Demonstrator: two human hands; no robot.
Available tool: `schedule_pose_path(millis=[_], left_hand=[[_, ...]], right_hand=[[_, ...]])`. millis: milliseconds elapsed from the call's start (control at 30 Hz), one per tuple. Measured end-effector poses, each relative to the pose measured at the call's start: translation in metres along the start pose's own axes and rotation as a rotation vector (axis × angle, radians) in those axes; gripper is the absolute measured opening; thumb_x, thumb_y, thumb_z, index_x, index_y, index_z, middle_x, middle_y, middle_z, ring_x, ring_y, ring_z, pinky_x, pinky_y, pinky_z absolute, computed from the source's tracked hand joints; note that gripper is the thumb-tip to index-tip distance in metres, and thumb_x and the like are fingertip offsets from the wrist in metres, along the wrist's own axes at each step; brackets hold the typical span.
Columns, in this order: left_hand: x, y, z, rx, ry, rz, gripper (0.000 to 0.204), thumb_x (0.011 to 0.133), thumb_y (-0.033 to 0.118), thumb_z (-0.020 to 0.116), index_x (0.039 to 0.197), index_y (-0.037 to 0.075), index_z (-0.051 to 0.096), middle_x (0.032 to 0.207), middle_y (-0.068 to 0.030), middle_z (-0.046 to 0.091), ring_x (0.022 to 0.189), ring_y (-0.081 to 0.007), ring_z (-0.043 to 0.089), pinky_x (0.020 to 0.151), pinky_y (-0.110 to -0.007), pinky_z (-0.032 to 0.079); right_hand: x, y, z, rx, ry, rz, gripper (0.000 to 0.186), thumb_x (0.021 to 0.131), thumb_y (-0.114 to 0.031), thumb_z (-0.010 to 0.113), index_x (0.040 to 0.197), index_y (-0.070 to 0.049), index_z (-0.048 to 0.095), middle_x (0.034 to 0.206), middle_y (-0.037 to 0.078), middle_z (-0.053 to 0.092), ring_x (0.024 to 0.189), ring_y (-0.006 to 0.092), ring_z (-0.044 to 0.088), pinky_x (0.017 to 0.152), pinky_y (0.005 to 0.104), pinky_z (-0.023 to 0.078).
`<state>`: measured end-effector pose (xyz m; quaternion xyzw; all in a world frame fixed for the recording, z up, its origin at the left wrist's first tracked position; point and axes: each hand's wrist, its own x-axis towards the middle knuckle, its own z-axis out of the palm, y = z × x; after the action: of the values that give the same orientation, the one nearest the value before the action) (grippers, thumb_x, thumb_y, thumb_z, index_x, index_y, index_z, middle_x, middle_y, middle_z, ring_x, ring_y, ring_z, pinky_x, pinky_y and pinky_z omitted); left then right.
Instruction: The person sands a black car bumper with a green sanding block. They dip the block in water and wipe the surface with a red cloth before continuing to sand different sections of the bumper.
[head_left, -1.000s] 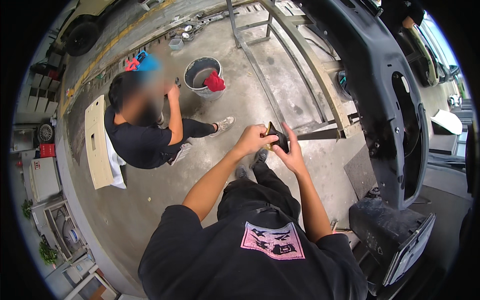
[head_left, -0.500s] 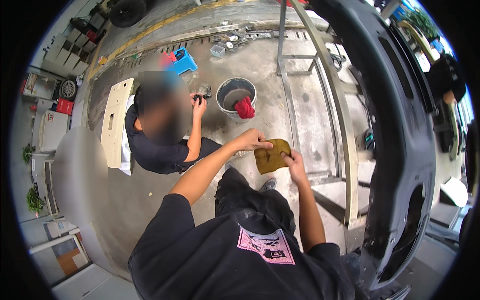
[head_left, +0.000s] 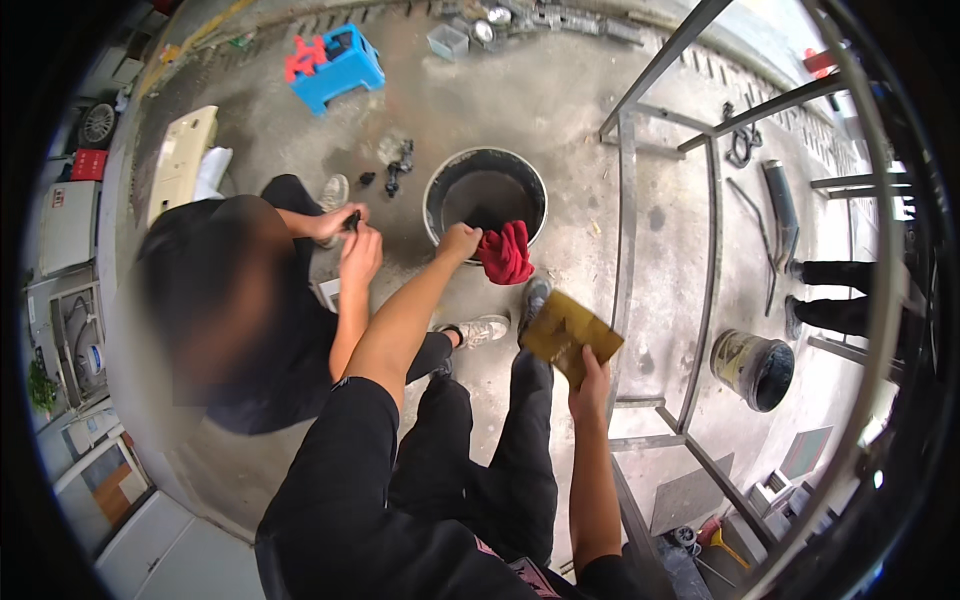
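Observation:
My left arm stretches forward to a dark round bucket with a light outer wall. At its near rim, my left hand is closed on the left edge of a bunched red cloth, which hangs over the rim. The fingertips are partly hidden against the cloth. Lower and to the right, my right hand grips a creased, yellow-brown sheet of sandpaper by its near edge, thumb on top. The sheet is held up over the floor beside my shoe.
A co-worker crouches at left, handling a small dark part. Beyond are a blue step stool and dark parts. A metal frame stands at right, with a second bucket and another person's legs past it.
My left hand has let go of the sandpaper and moved forward to the red cloth. My right hand keeps the sheet. The view has shifted toward the bucket.

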<state>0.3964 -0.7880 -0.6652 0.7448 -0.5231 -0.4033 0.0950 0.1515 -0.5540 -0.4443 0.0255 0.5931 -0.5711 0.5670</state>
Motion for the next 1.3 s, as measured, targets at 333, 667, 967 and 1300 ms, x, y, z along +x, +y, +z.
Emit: schedule_pose_path(millis=[333, 667, 967, 1300], left_hand=[[0.198, -0.102, 0.170, -0.062, 0.036, -0.516, 0.083, 0.080, 0.036, 0.083, 0.146, 0.003, 0.046, 0.134, -0.0210, 0.065, 0.128, -0.0352, 0.060, 0.107, -0.043, 0.049], [0.157, -0.025, 0.109, -0.570, 0.160, -0.255, 0.052, 0.079, 0.023, 0.084, 0.120, -0.003, 0.067, 0.113, -0.0174, 0.070, 0.101, -0.0226, 0.066, 0.090, -0.035, 0.050], [0.095, 0.058, 0.007, -1.344, 0.025, -0.339, 0.033, 0.095, 0.031, 0.062, 0.112, 0.004, 0.067, 0.107, -0.0078, 0.070, 0.098, -0.0198, 0.066, 0.086, -0.035, 0.053], [0.070, 0.052, 0.000, -1.511, -0.256, -0.299, 0.046, 0.093, 0.035, 0.072, 0.127, 0.006, 0.062, 0.113, -0.0056, 0.066, 0.098, -0.0153, 0.064, 0.090, -0.033, 0.052]], right_hand=[[0.212, 0.032, 0.038, -0.065, -0.068, 0.011, 0.043, 0.100, -0.013, 0.059, 0.140, -0.001, 0.049, 0.134, 0.012, 0.059, 0.124, 0.0251, 0.059, 0.104, 0.0399, 0.050], [0.331, 0.039, 0.120, -0.475, -0.230, -0.360, 0.030, 0.102, -0.015, 0.062, 0.124, 0.006, 0.061, 0.115, 0.007, 0.068, 0.102, 0.0144, 0.062, 0.090, 0.0298, 0.050], [0.339, 0.070, 0.204, -1.003, -0.821, -0.871, 0.037, 0.080, 0.006, 0.061, 0.114, -0.003, 0.070, 0.124, 0.017, 0.068, 0.122, 0.0355, 0.061, 0.108, 0.0442, 0.045], [0.350, 0.083, 0.190, -0.609, -0.726, -0.015, 0.044, 0.101, -0.040, 0.061, 0.123, -0.002, 0.064, 0.116, 0.011, 0.062, 0.110, 0.0183, 0.060, 0.094, 0.0286, 0.047]])
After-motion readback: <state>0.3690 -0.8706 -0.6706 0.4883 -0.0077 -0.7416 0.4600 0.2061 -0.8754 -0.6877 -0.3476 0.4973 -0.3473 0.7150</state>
